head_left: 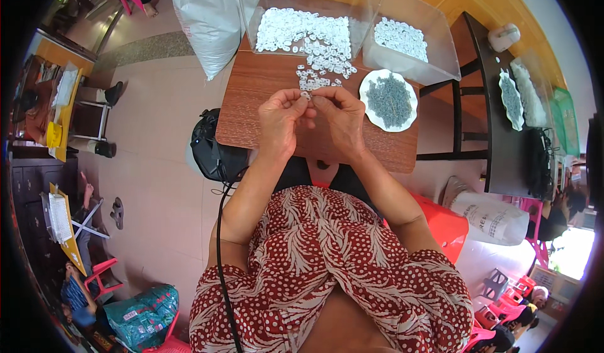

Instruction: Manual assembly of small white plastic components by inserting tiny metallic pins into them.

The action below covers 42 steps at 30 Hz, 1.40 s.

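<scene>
Over the near middle of the brown wooden table (245, 101), my two hands meet fingertip to fingertip. My left hand (281, 121) pinches a small white plastic piece (306, 95) between thumb and finger. Against it, my right hand (341, 121) is closed in a pinch on something too small to make out. Just beyond the fingertips lie several loose white pieces (314, 81), spilling from a heap (302, 29) in a clear bin. To the right of my right hand stands a white scalloped plate (363, 93) piled with tiny grey parts (390, 99).
A second clear bin (440, 63) with white pieces sits at the back right. Beyond the table's left edge are a white sack (206, 26) and a black bag (214, 145). A dark table (475, 57) stands at right. A black cable (220, 258) runs along my left arm.
</scene>
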Motion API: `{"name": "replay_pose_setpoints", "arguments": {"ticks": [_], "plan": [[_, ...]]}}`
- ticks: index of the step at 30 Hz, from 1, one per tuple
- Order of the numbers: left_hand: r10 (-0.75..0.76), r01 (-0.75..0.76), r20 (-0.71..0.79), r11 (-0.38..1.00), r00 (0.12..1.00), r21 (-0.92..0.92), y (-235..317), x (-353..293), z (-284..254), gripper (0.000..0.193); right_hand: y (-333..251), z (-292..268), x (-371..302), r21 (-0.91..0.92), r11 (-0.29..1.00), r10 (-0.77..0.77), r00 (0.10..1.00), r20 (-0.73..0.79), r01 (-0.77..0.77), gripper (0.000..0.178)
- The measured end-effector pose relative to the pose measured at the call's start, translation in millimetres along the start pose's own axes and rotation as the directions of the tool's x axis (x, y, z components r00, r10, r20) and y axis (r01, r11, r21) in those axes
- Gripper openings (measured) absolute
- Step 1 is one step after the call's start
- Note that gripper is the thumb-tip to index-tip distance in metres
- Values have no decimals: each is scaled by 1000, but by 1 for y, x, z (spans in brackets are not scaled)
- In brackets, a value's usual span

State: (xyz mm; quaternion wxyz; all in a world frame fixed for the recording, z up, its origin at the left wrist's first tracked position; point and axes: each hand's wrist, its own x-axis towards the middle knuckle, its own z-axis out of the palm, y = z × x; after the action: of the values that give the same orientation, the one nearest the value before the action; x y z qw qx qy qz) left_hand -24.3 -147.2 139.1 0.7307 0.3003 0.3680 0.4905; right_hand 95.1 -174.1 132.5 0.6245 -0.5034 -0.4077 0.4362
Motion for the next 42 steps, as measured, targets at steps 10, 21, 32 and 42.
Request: {"name": "replay_pose_setpoints", "arguments": {"ticks": [10, 21, 32, 42], "plan": [[34, -32, -32, 998, 999, 55, 1, -3, 8, 6, -12, 2, -4, -27, 998, -56, 998, -5, 56, 9], [83, -86, 25, 989, 996, 116, 2, -7, 16, 4, -13, -1, -7, -68, 993, -103, 991, -91, 97, 6], [110, -115, 39, 982, 993, 151, -3, -5, 15, 3, -11, -2, -9, -145, 980, -148, 984, -100, 133, 7], [337, -323, 13, 888, 941, 328, -12, -7, 12, 5, -6, 3, -13, -305, 933, -234, 966, -110, 191, 6]]}}
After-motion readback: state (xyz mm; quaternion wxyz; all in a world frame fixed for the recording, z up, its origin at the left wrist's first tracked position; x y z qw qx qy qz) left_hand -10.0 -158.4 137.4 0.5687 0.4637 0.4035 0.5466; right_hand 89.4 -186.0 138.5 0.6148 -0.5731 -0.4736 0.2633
